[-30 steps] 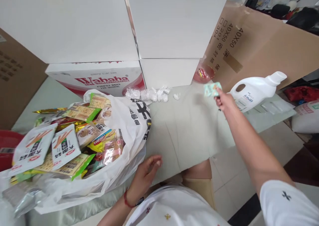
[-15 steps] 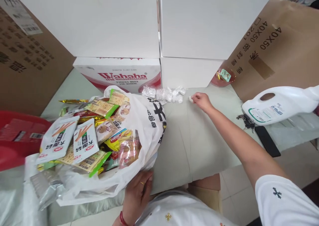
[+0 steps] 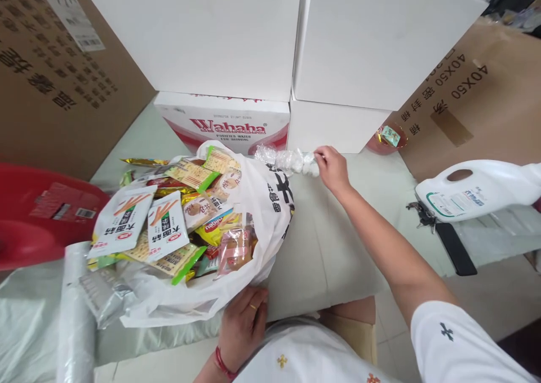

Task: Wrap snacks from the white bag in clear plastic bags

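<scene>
Crumpled clear plastic wads [image 3: 289, 160] lie in a row at the foot of the white boxes. My right hand [image 3: 333, 169] is at the right end of that row, its fingers pinched together at the last wad; what sits between the fingertips is too small to make out. My left hand [image 3: 244, 321] rests at the table's front edge, fingers curled, just below a white plastic bag [image 3: 270, 242]. Snack packets [image 3: 169, 225] fill the open bag. Whether the left fingers grip anything is hidden.
White boxes [image 3: 236, 129] stand along the back, with cardboard [image 3: 486, 90] at both sides. A red container [image 3: 38, 219] and plastic roll [image 3: 78, 315] are left; a white jug [image 3: 477, 188], keys [image 3: 422, 214], phone [image 3: 455, 249] and small red dish [image 3: 382, 145] are right.
My right hand has moved left to the end of the row of wads. The small white piece seen in its fingers earlier no longer shows clearly. The view has shifted slightly.
</scene>
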Tool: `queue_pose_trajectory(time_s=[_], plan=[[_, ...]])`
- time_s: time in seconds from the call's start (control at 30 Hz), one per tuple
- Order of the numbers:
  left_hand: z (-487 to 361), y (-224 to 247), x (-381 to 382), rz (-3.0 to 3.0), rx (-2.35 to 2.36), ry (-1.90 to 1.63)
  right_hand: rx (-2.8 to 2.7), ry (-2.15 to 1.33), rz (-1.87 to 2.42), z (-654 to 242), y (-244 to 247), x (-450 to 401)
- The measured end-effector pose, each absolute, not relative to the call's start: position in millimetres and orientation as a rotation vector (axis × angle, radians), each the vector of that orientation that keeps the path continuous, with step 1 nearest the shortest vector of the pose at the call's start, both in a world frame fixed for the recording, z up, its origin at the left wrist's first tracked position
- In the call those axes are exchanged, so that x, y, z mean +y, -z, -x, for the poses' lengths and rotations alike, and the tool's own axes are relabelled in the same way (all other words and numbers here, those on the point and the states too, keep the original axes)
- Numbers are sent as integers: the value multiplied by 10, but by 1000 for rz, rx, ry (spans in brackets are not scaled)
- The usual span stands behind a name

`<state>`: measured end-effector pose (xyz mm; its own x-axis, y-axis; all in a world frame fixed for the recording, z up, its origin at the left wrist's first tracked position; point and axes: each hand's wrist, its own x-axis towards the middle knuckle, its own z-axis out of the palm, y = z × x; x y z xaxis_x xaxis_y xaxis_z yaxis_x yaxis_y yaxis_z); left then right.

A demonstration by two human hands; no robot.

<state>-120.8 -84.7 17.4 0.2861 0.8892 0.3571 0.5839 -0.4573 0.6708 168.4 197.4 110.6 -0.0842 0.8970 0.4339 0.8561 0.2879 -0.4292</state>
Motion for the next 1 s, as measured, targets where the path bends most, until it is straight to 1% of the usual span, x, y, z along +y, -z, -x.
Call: queue_pose_trajectory(time_s=[0.1,0.2,0.33,0.43,0.53,0.6,0.7,0.8,0.87,0.9,1.0], plan=[[1197,-180,-848,-2177,1289,-948,-1808,-224,1604,-1955,-1028,1593],[1186,-169,-859,-2192,1282,-920,-1869,-243,1726,-1954,-870,1495],[1160,-106,-891,-2212,1328,-938,-2058,-105,1839,-1524,-729,1739],[1130,-76,-911,-2259,1380,-938,-2199,-12,1899,-1181,-735,2035],[1130,-101,-913,-2252,1383,-960,-2295,-36,1936,-1072,-821,2293],[1147,-145,-909,-2186,1360,-990,-2184,-91,1912,-1160,-900,2354],[1139,-234,-897,-2018,1304,-1029,-1716,-290,1723,-1465,-1006,2129],[1002,-353,-847,-1850,1158,-1020,-1167,-744,1510,-1801,-1042,1495],[818,-451,-757,-1739,1061,-1011,-884,-1072,1430,-1933,-1008,949],[703,-501,-692,-1680,1038,-1026,-767,-1179,1417,-1958,-975,681],[298,-609,-442,-1490,1058,-1085,-556,-1302,1433,-1890,-842,30]])
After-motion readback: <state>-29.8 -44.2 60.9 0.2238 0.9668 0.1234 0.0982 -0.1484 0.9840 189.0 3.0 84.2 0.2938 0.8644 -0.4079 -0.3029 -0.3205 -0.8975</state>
